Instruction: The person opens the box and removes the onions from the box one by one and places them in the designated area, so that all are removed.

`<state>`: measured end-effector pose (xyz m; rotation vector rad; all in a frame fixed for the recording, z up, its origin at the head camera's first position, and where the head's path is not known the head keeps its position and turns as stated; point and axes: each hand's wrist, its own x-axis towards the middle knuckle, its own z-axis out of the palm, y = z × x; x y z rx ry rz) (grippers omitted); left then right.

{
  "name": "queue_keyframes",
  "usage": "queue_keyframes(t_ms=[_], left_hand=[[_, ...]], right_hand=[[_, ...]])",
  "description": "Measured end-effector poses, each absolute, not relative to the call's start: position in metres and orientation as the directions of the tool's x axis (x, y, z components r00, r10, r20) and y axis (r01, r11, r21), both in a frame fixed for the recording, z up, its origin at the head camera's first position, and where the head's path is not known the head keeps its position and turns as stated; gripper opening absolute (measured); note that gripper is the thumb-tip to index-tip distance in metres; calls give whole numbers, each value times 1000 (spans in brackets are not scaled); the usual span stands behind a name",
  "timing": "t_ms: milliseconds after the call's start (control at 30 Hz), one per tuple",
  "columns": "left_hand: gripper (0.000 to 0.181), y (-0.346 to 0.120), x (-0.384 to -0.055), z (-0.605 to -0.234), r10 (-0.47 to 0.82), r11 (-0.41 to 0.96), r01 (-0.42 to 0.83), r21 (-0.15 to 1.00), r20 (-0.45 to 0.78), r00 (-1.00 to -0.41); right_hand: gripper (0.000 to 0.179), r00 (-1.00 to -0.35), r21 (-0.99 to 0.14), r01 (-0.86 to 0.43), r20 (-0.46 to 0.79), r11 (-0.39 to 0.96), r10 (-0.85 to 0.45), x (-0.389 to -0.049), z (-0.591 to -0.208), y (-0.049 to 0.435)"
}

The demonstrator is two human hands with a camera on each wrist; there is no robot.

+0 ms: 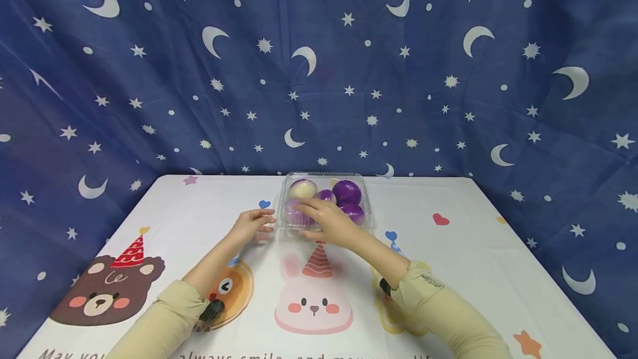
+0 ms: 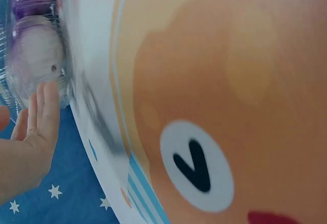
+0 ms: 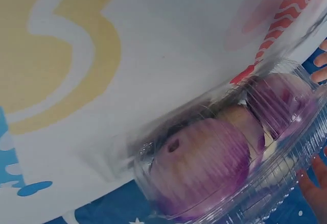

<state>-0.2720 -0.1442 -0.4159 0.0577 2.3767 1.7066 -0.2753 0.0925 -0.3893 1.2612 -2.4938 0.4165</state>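
A clear plastic clamshell box point(image 1: 370, 204) stands at the table's back edge, holding several round purple-and-white pieces point(image 1: 347, 191); their exact kind cannot be told. Through the ribbed plastic in the right wrist view, one striped piece point(image 3: 202, 165) has a small dark dimple. My right hand point(image 1: 331, 220) reaches over the front left of the box, fingers stretched across its lid and thumb low at the front side. Just left of the box, my left hand point(image 1: 251, 226) has its fingers extended toward the side wall. In the left wrist view, its fingertips point(image 2: 50, 89) overlap the box's edge.
A white tablecloth point(image 1: 209, 220) printed with party animals, hearts and stars covers the table. Behind it hangs a dark blue curtain point(image 1: 339, 126) with moons and stars, close to the box's far side.
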Motion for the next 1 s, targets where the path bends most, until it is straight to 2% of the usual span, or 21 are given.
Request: queue_keyframes(t_ms=[100, 300, 633, 800, 1000], left_hand=[[43, -145, -271, -417, 194, 185, -216, 959, -251, -948], [54, -143, -273, -416, 254, -33, -347, 937, -328, -910], [56, -142, -275, -425, 295, -197, -415, 888, -350, -889], [56, -143, -274, -426, 296, -258, -430, 865, -353, -887], [56, -141, -274, -424, 298, -279, -445, 851, -364, -883]], right_hand=[[59, -556, -94, -820, 371, 565, -744, -278, -389, 85], [61, -572, -117, -816, 310, 566, -760, -282, -386, 73], [54, -609, -100, -787, 276, 608, -743, -284, -388, 63], [50, -599, -15, -784, 281, 620, -750, -286, -394, 56], [47, -627, 64, -741, 291, 669, -723, -288, -396, 45]])
